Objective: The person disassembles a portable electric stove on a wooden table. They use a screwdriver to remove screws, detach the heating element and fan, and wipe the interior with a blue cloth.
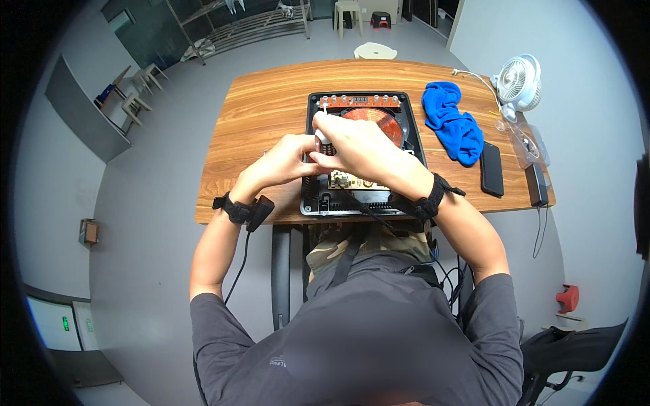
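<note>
An opened induction cooker (414, 128) lies on the table in front of me, its black shell showing the inside. The round copper coil (386, 124) sits in its middle, partly covered by my right hand (359, 142). Along the far edge runs an orange control strip (362, 101), and a pale circuit board (365, 181) shows near the front. Both hands meet over the cooker's left side. My right fingers and my left hand (294, 159) close around a small white and dark red piece (322, 138), mostly hidden by the fingers. Its kind is unclear.
The wooden table (261, 101) bears a crumpled blue cloth (452, 125), a black phone (492, 170), a white fan (518, 81), a clear plastic box (531, 145) and a black adapter (537, 184) on the right. A pale stool (375, 51) stands beyond the far edge.
</note>
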`<move>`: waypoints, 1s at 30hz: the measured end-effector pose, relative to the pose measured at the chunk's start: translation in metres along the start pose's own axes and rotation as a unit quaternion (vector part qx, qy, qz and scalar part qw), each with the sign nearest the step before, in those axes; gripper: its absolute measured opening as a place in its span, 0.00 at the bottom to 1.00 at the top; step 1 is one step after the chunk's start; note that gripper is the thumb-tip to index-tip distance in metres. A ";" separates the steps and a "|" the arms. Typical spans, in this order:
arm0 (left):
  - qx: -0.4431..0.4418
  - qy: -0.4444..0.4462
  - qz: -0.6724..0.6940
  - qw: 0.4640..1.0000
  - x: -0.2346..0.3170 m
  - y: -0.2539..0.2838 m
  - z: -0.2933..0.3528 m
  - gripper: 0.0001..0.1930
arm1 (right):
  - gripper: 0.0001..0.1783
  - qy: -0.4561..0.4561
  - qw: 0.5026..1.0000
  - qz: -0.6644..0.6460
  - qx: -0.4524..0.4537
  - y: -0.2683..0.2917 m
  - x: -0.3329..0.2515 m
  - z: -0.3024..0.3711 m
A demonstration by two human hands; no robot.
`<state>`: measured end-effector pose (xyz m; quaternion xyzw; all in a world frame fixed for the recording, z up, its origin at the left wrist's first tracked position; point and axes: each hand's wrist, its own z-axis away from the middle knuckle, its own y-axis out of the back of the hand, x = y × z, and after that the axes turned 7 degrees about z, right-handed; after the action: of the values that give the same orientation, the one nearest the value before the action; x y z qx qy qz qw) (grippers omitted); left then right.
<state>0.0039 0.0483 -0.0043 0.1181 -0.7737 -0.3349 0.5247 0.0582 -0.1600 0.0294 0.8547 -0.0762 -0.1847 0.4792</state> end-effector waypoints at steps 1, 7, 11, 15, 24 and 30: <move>0.000 0.004 0.000 1.000 -0.001 0.000 0.000 0.16 | 0.21 -0.003 1.000 0.003 -0.003 0.001 -0.001 -0.001; -0.007 0.011 -0.001 1.000 -0.001 0.002 0.002 0.16 | 0.22 -0.008 1.000 -0.001 -0.010 0.004 -0.003 -0.001; -0.003 0.010 0.021 1.000 -0.003 0.001 0.001 0.16 | 0.22 -0.005 1.000 0.000 -0.008 0.003 -0.002 -0.002; 0.000 0.016 0.016 1.000 -0.005 0.000 0.000 0.17 | 0.22 -0.003 1.000 0.006 -0.013 0.006 -0.004 -0.002; 0.017 0.049 0.000 0.999 0.010 -0.002 -0.002 0.20 | 0.25 -0.009 0.992 0.096 -0.082 0.018 -0.009 -0.011; 0.031 0.060 0.011 0.998 0.008 -0.005 0.000 0.22 | 0.22 0.006 0.997 0.067 -0.048 0.009 -0.005 -0.012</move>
<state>-0.0008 0.0399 -0.0017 0.1458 -0.7522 -0.2976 0.5695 0.0585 -0.1538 0.0433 0.8251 -0.1213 -0.1503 0.5310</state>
